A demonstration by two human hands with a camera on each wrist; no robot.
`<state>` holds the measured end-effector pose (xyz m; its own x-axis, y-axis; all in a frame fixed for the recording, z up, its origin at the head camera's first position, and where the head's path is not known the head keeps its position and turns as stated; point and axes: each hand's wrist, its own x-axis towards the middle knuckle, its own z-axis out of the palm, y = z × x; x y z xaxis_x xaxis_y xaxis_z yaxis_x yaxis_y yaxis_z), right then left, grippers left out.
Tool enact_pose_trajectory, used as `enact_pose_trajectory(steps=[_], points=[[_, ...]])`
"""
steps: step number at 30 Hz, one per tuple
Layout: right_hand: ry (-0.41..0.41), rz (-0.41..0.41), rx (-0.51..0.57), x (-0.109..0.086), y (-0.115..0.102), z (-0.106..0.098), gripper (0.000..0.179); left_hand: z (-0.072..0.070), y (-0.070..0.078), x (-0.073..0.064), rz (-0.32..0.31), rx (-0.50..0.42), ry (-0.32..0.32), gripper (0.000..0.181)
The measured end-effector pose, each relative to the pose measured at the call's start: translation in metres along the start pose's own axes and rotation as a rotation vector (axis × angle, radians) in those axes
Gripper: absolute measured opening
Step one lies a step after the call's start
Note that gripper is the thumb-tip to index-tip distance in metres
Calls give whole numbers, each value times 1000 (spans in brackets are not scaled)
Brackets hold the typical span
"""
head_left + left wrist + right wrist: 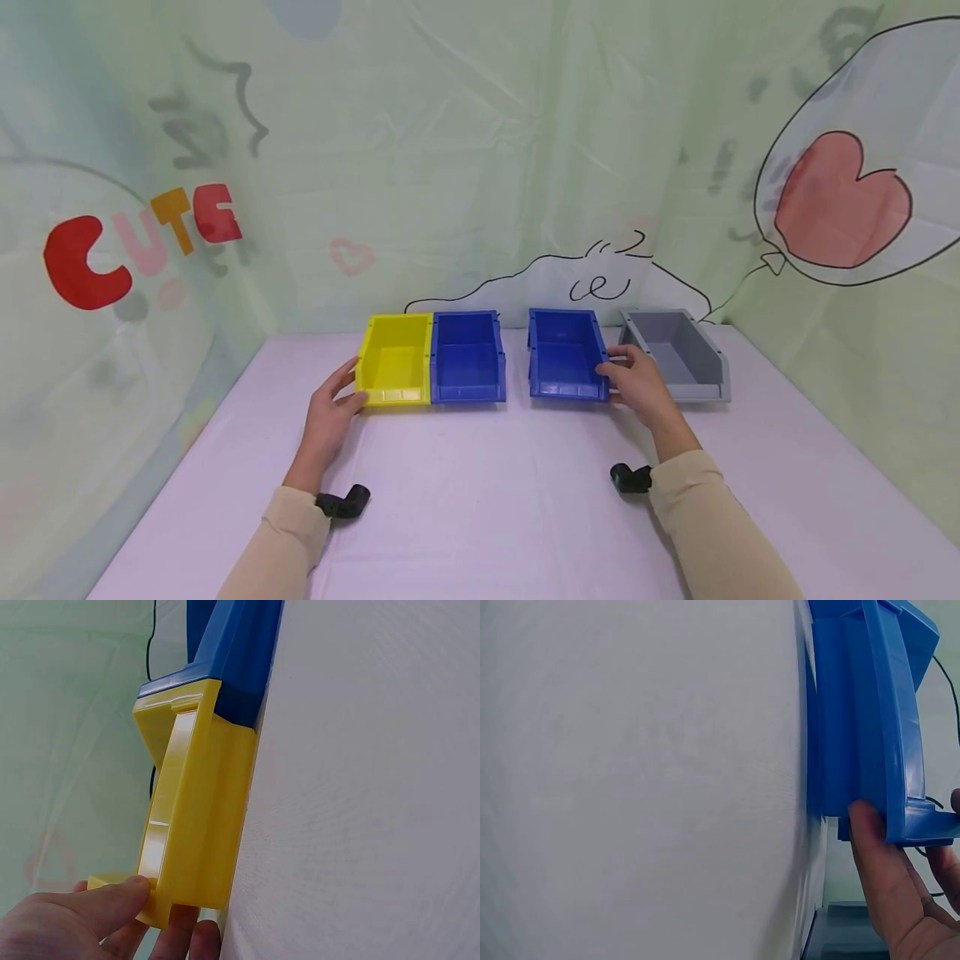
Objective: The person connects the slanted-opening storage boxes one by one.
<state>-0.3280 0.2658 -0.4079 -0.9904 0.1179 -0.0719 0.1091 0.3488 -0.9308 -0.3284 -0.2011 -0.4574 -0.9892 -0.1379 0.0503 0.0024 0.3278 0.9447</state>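
Observation:
A yellow storage bin (393, 394) stands at the back of the table, side against side with a blue bin (470, 390). My left hand (331, 415) grips the yellow bin by its left front corner. In the left wrist view the thumb (124, 904) lies on the front lip, with other fingers at the side and underneath. Right of a gap is a second blue bin (568, 389). My right hand (641, 385) holds its right side near the front, thumb (877, 847) against the front corner. Whether this bin touches the table everywhere cannot be told.
A grey bin (686, 392) stands at the far right, partly behind my right hand. A pale cloth covers the table (487, 500). Printed curtains (465, 167) hang behind the bins and at both sides. Black wrist mounts (345, 503) sit at both cuffs.

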Motion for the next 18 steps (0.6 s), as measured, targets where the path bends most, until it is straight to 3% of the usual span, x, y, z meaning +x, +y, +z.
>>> enact_pose_trajectory(steps=[18], points=[[12,-66,47,-5,-14,-1,61,0,1,0,0,1,-5,64]])
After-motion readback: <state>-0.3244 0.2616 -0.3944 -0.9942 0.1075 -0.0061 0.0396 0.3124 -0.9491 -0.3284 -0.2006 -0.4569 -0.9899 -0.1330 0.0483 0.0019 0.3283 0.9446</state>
